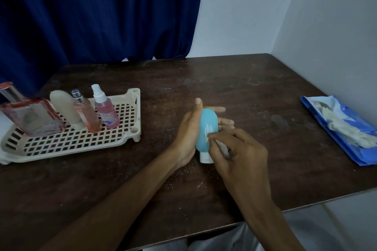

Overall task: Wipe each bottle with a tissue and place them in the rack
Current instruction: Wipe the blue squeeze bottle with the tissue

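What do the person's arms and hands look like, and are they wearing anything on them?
Both forearms are bare, with no sleeves in view. The left hand and right hand wear no gloves, and no rings, watch or bracelet show. A pale garment shows at the bottom edge.

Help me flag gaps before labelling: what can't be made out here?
Head view:
tissue: mostly hidden inside the right hand.
blue bottle: back covered by the left hand.
pink spray bottle: label too small to read.
rack: left end cut off by frame edge.
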A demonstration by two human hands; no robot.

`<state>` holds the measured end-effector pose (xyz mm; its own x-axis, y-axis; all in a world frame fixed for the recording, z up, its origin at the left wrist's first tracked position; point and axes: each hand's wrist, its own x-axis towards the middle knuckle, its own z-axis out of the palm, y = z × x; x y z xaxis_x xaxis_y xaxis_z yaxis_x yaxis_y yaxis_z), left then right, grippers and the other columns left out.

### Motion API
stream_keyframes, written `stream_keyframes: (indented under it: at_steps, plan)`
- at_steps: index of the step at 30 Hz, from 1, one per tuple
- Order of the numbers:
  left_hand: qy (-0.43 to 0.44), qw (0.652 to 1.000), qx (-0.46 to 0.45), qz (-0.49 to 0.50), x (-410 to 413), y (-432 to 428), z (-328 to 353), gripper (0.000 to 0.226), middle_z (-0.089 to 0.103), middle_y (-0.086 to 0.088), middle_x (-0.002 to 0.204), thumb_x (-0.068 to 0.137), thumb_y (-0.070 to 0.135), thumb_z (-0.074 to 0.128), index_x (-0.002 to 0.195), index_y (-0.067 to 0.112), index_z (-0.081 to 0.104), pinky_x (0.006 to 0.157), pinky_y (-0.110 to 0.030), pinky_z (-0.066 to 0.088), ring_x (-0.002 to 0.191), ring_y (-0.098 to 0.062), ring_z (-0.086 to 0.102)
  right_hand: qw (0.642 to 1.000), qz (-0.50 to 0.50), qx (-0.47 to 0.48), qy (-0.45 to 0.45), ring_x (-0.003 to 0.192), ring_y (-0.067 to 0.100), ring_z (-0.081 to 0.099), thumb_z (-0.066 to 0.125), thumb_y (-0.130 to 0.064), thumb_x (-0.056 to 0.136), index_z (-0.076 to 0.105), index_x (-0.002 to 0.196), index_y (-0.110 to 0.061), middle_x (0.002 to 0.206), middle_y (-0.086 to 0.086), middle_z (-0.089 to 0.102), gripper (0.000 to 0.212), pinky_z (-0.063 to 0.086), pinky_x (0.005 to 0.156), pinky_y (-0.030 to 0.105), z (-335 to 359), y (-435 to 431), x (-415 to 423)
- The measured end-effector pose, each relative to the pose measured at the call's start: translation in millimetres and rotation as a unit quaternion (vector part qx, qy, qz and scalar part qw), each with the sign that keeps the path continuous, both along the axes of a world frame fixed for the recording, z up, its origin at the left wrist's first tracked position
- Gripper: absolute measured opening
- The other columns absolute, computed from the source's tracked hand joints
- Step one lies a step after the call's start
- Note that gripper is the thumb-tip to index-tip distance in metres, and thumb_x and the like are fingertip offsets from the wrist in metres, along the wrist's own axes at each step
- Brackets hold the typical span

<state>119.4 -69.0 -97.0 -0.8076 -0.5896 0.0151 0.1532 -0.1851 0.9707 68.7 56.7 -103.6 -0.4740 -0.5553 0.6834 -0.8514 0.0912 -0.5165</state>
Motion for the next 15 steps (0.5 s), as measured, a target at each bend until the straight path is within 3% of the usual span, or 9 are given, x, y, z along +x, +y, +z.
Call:
stream_keyframes:
  at_steps: [2,5,9,12,15]
  plan:
    - [0.022,0.999,0.04,-0.01,-0.3,1.1,0.7,0.069,0.074,-0.017,0.09,0.104,0.054,0.02,0.115,0.0,0.063,0.076,-0.033,0.06,0.081,-0.025,0.072,1.0,-0.002,0.003,0.006,0.077,0.009,0.067,0.08,-0.004,0.08,0.078,0.09,-0.011,0.09,0.001,0.069,0.012,0.054,0.067,0.019,-3.2,1.7,3.9]
    - [0.044,0.997,0.07,0.004,-2.2,1.6,0.2,0.061,0.067,-0.013,0.077,0.104,0.053,0.026,0.097,0.004,0.062,0.069,-0.034,0.057,0.064,-0.02,0.064,1.0,0.0,0.011,0.01,0.079,0.008,0.067,0.081,-0.004,0.077,0.079,0.09,-0.012,0.091,0.0,0.07,0.016,0.052,0.071,0.016,-4.4,5.2,4.8]
    - [0.043,0.997,0.053,0.033,-2.9,2.8,-1.0,0.057,0.064,-0.011,0.074,0.104,0.052,0.027,0.09,0.008,0.06,0.06,-0.029,0.053,0.062,-0.018,0.059,1.0,-0.026,0.004,-0.002,0.073,0.006,0.064,0.08,-0.004,0.078,0.078,0.088,-0.012,0.089,-0.001,0.069,0.012,0.05,0.068,0.013,-1.2,1.9,-0.1]
    - [0.061,0.994,0.074,0.06,-2.6,2.8,-1.7,0.057,0.062,-0.012,0.07,0.104,0.052,0.028,0.086,0.007,0.059,0.062,-0.032,0.054,0.06,-0.019,0.058,0.999,-0.028,0.02,0.008,0.072,0.005,0.062,0.076,-0.005,0.081,0.077,0.087,-0.011,0.089,-0.001,0.068,0.008,0.046,0.068,0.006,-2.2,-4.5,8.2]
    - [0.08,0.989,0.108,0.057,-2.9,2.3,-0.5,0.057,0.061,-0.015,0.07,0.104,0.051,0.03,0.086,0.005,0.057,0.073,-0.042,0.058,0.06,-0.023,0.06,0.999,-0.018,0.025,0.017,0.075,0.006,0.062,0.074,-0.008,0.084,0.077,0.086,-0.011,0.089,-0.001,0.068,0.006,0.044,0.072,0.004,-5.5,-3.5,13.1]
